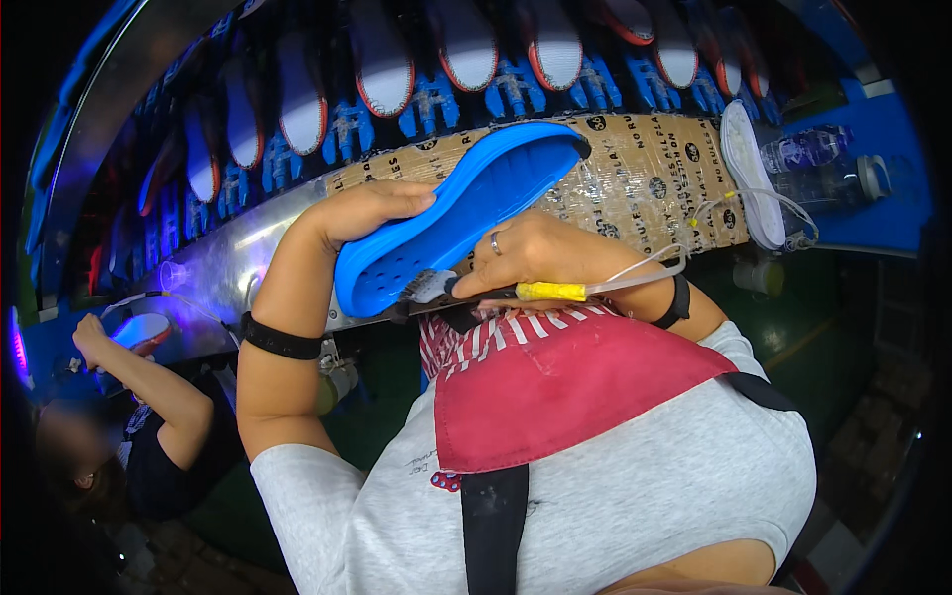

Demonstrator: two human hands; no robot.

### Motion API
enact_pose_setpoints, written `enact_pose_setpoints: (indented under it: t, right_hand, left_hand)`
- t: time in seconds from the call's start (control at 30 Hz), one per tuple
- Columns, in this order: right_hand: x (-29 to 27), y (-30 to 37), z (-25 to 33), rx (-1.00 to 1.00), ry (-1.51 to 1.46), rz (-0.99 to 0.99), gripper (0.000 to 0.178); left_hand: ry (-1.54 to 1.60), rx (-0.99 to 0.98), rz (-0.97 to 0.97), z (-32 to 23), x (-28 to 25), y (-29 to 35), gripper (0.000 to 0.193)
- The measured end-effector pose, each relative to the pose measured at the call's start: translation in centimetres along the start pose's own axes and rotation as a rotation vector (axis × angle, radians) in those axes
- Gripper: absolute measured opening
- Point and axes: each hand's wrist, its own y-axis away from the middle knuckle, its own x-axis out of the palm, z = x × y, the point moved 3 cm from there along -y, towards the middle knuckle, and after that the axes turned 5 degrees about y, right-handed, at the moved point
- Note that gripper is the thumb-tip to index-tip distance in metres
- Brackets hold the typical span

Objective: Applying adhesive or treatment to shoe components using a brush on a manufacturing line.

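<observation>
A bright blue shoe sole is tilted in front of me, its hollow inner side facing me and small holes showing at the near end. My left hand grips its left edge, thumb over the rim. In my right hand is a brush, its dark bristles at the near end of the sole. Whether the bristles touch the inside or the rim I cannot tell. A clear tube with a yellow sleeve runs back from the brush past my right wrist.
Printed cardboard covers the bench. A white sole lies at its right end, beside clear bottles. Beyond it, white shoe uppers with red edging stand in a row on blue holders. At left, a co-worker's hand is near another shoe.
</observation>
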Motion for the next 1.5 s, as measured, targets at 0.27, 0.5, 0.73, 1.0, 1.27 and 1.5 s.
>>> enact_pose_setpoints:
  t: [0.27, 0.5, 0.73, 1.0, 1.27, 1.5]
  right_hand:
    - [-0.4, 0.7, -0.2, 0.094, -0.006, -0.029, 0.022]
    - [-0.7, 1.5, -0.7, 0.166, -0.034, -0.042, 0.018]
    - [-1.2, 2.5, -1.8, 0.256, -0.203, -0.093, 0.025]
    - [-1.6, 3.5, -3.4, 0.44, -0.322, -0.307, 0.027]
    - [-1.1, 3.8, -3.8, 0.563, -0.395, -0.4, 0.027]
    - [-2.0, 3.5, -2.8, 0.705, -0.363, -0.481, 0.023]
  left_hand:
    - [-0.005, -0.027, -0.053, 0.9, -0.8, 1.0, 0.045]
    - [0.185, 0.023, -0.094, 2.9, -2.1, 1.9, 0.043]
    - [0.63, 0.433, -0.403, 6.1, -2.5, 1.1, 0.045]
    - [1.146, 1.082, -0.062, 10.6, 0.4, 0.8, 0.07]
    - [1.344, 0.758, 0.095, 14.1, 4.1, -1.0, 0.099]
    - [1.349, 0.671, 0.131, 13.1, 6.6, -3.1, 0.092]
